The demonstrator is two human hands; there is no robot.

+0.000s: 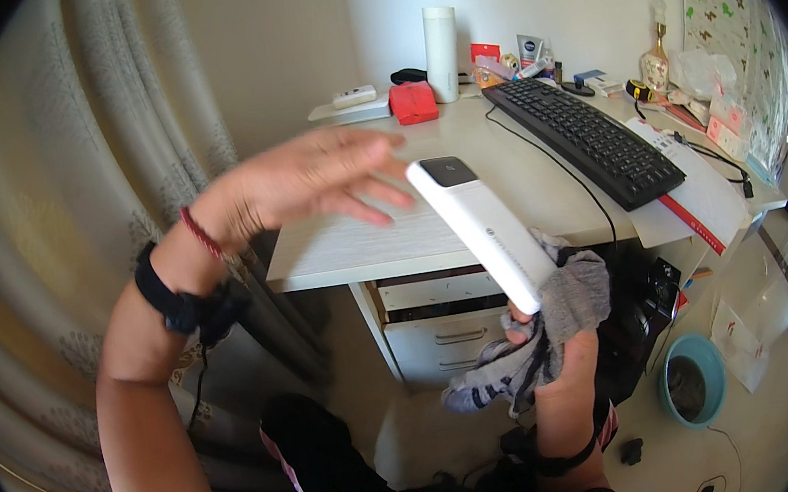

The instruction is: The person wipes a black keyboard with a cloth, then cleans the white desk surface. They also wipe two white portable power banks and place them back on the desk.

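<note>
My right hand (520, 326), mostly hidden by a grey and black cloth (575, 298), grips the lower end of a white power bank (484, 236). That device is tilted in front of the desk's edge, with a dark glossy panel at its upper end. My left hand (335, 176) is raised over the desk's left part, blurred, its fingers spread beside the power bank's upper end; it holds nothing. Folds of the cloth hang below my right hand.
On the white desk (379, 240) lie a black keyboard (593, 136) with its cable, a red pouch (413, 102) and a white cylindrical bottle (442, 54). Long curtains (101, 170) hang at left. A blue bucket (719, 384) stands on the floor at right, near a dark computer case (651, 297).
</note>
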